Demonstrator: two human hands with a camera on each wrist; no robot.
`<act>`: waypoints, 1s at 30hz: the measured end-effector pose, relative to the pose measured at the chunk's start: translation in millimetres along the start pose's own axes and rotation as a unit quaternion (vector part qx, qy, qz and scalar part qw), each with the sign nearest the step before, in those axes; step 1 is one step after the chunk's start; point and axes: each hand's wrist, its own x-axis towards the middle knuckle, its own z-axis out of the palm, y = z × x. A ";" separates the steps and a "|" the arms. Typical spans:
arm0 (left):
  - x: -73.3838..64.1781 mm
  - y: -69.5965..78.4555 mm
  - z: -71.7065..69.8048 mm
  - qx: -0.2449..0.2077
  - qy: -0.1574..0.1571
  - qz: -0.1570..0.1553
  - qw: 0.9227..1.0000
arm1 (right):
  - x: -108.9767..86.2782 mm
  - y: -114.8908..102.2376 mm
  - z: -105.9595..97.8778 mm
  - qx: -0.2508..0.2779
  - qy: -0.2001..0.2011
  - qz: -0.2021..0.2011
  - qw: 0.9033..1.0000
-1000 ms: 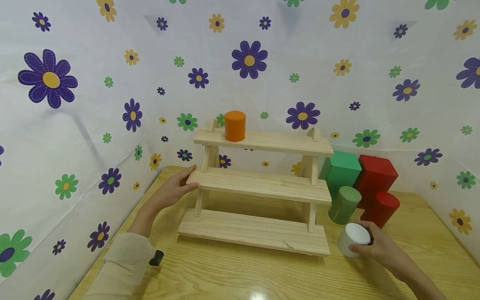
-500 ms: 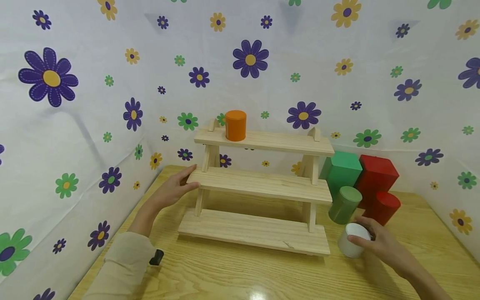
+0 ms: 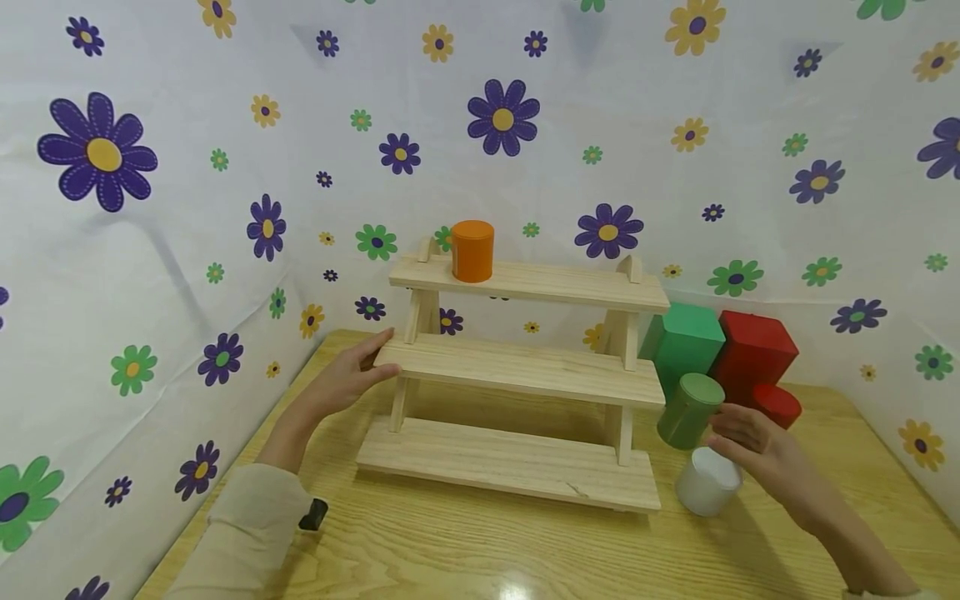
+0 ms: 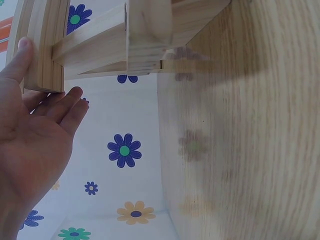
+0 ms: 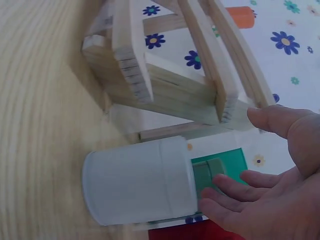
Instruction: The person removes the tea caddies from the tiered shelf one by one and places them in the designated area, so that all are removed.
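A three-tier wooden display shelf (image 3: 517, 367) stands on the table. My left hand (image 3: 341, 385) grips the left end of its middle board; the left wrist view shows the thumb (image 4: 21, 62) on one face and the fingers at the board's end. A white lidded canister (image 3: 707, 485) stands upright to the right of the bottom board. Just above and behind it is my right hand (image 3: 776, 462), fingers spread and holding nothing. In the right wrist view, the canister (image 5: 140, 182) appears clear of the thumb, with the fingertips close to its lid.
An orange canister (image 3: 472, 252) sits on the top board's left part. Behind the white one stand a green canister (image 3: 690, 414) and a red canister (image 3: 777, 403), partly hidden by my hand. A green box (image 3: 682, 337) and a red box (image 3: 753, 350) are by the wall.
My right hand has let go of the white canister and lifted up and back from it. The canister stays in place. My left hand has not moved.
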 end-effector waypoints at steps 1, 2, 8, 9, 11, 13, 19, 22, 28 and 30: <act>0.0 0.0 0.1 0.000 0.000 -0.001 1.000 | 0.4 -2.0 -1.5 0.002 0.002 -0.003 1.000; 0.1 0.0 0.2 0.000 0.000 -0.001 1.000 | 0.8 -4.2 -2.9 0.003 0.005 -0.005 1.000; 0.4 0.8 0.5 -0.002 -0.001 -0.002 1.000 | 2.2 -15.9 -9.1 0.003 0.013 -0.012 1.000; 0.4 0.9 0.5 -0.002 -0.001 -0.003 1.000 | 2.6 -17.3 -9.9 0.002 0.014 -0.013 1.000; 0.5 1.1 0.6 -0.003 -0.001 -0.005 1.000 | 3.9 -19.6 -11.1 -0.001 0.017 -0.013 1.000; 0.3 1.2 0.5 -0.003 0.000 -0.005 1.000 | 5.5 -21.6 -12.2 -0.003 0.018 -0.013 1.000; -0.3 1.0 0.8 -0.001 0.000 -0.005 1.000 | 13.4 -25.8 -15.8 -0.015 0.020 -0.016 1.000; -0.1 0.3 0.9 0.000 0.000 -0.006 1.000 | 19.5 -27.5 -17.0 -0.027 0.024 -0.017 0.999; 1.2 -1.5 0.9 -0.003 0.000 -0.006 1.000 | 31.6 -32.3 -20.3 -0.017 0.028 -0.012 0.999; 1.1 -1.6 0.9 -0.004 -0.001 -0.007 1.000 | 35.3 -34.4 -22.0 -0.018 0.030 -0.010 0.999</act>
